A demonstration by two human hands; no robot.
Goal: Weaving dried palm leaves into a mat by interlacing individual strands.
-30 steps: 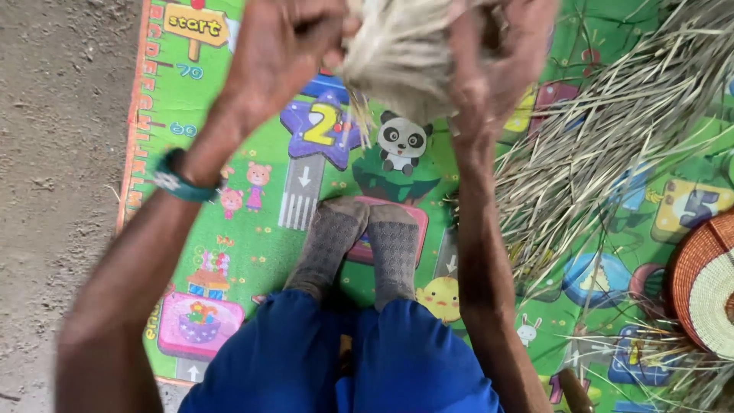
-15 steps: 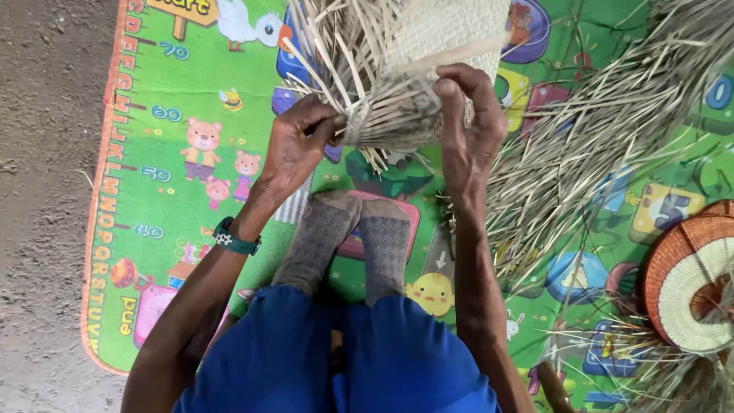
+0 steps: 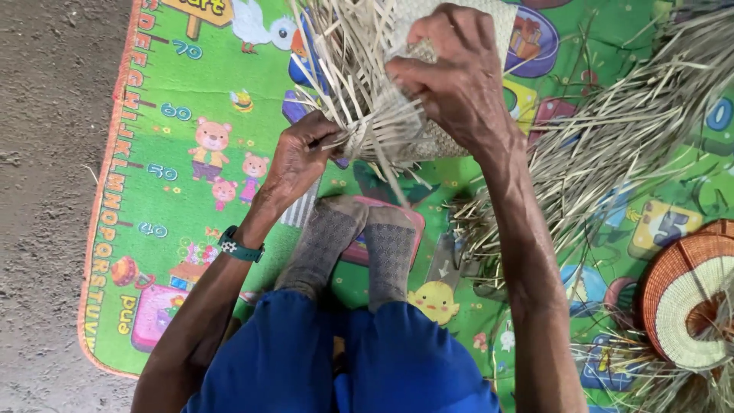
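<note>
A half-woven piece of pale straw (image 3: 397,115) with many loose strips sticking out hangs above my feet. My left hand (image 3: 300,157) pinches strips at its lower left edge; a green watch sits on that wrist. My right hand (image 3: 459,76) grips the woven part from the top right, fingers curled over it. My legs in blue trousers and grey socks (image 3: 359,245) stretch out below the work.
I sit on a green children's play mat (image 3: 176,99) laid on grey concrete (image 3: 46,191). A heap of loose straw strips (image 3: 612,145) lies to the right. A round orange and white woven basket (image 3: 692,298) rests at the right edge.
The woven piece and both hands have come lower and nearer. My right hand has shifted over the top of the weave; the left now pinches strips at its lower edge.
</note>
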